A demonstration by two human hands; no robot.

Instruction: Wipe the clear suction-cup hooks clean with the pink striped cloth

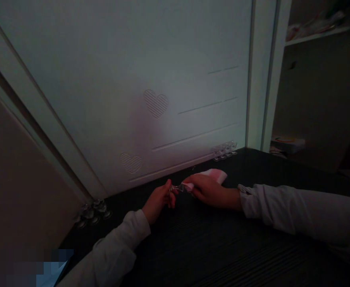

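Over the dark tabletop (180, 247), my left hand (159, 199) pinches a small clear stemmed glass (179, 187), which lies sideways between my two hands. My right hand (207, 189) is closed on a pink and white cloth (217, 174). A bunched end of this cloth touches the glass on its right side, while the rest spreads out behind my knuckles. My left fingers hide part of the glass. The dim light blurs its exact shape.
Several similar small glasses (92, 213) stand at the table's left edge. Another group of clear glasses (225, 150) is at the back, against a white panel (192, 87) with engraved hearts. A shelf unit (315, 91) stands in shadow on the right.
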